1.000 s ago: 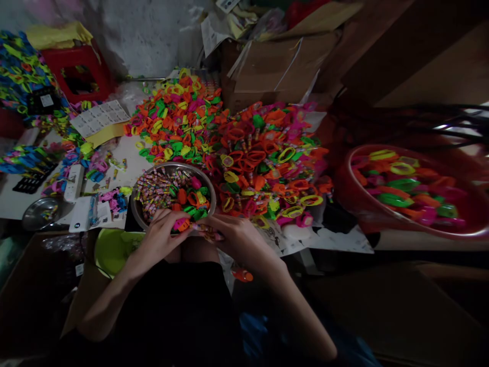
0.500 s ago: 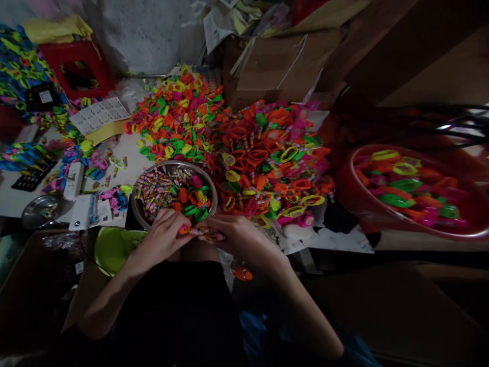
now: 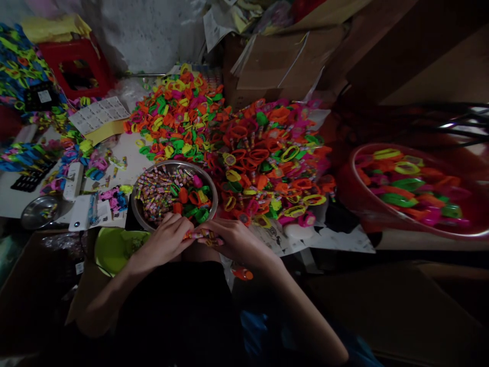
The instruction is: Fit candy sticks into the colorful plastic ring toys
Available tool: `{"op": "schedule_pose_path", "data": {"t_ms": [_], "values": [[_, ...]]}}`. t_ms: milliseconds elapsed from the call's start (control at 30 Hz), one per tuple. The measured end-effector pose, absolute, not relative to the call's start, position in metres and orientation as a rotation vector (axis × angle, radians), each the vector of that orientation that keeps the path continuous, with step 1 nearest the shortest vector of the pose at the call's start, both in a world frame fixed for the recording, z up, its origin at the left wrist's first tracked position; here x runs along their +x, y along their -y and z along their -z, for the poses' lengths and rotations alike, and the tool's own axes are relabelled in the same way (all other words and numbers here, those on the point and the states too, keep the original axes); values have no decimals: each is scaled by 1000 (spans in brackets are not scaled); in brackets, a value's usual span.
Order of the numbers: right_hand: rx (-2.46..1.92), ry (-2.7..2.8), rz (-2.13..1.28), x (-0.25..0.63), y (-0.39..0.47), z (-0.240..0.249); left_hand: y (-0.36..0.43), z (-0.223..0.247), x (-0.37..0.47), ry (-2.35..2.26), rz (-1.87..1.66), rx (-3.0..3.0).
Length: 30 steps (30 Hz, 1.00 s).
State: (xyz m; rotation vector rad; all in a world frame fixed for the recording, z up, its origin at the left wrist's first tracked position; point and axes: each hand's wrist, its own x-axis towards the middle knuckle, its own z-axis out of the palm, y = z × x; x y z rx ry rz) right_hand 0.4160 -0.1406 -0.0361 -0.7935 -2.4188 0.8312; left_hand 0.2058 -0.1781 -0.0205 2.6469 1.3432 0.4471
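My left hand (image 3: 171, 235) is closed in a pinch on a small orange plastic piece (image 3: 187, 235), most of it covered by the fingers. Opposite it, my right hand (image 3: 234, 238) is closed round a few small printed tubes (image 3: 208, 237) with pink and yellow patterns. One tube's end meets the orange piece between the two hands. Just beyond the fingers stands a round metal bowl (image 3: 135, 210). Many more printed tubes (image 3: 155, 191) fill its left side; green, orange and pink plastic pieces (image 3: 193, 199) lie on its right.
Behind the bowl are heaps of bright plastic toy watches (image 3: 263, 158). A red basin (image 3: 353, 178) of similar watches stands at right. Left are a white power strip (image 3: 74, 181), a small metal dish (image 3: 40, 211) and a green container (image 3: 110, 250). A cardboard box (image 3: 282, 61) stands behind.
Both hands have shifted slightly to the right and stay close together. The orange piece is now more hidden by my left fingers, and the tubes in my right hand have turned a little.
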Motion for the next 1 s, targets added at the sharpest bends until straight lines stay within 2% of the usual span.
{"op": "schedule_pose_path", "data": {"t_ms": [267, 467, 767, 1000], "values": [[-910, 2687, -886, 412, 146, 19, 179, 25, 207, -1276, -351, 2492], [-836, 2700, -928, 415, 150, 30, 178, 18, 207, -1223, -348, 2509], [-826, 2627, -681, 422, 155, 36, 178, 22, 203, -1209, -572, 2507], [-774, 2548, -479, 419, 154, 49, 181, 11, 208, -1219, -560, 2743]]}}
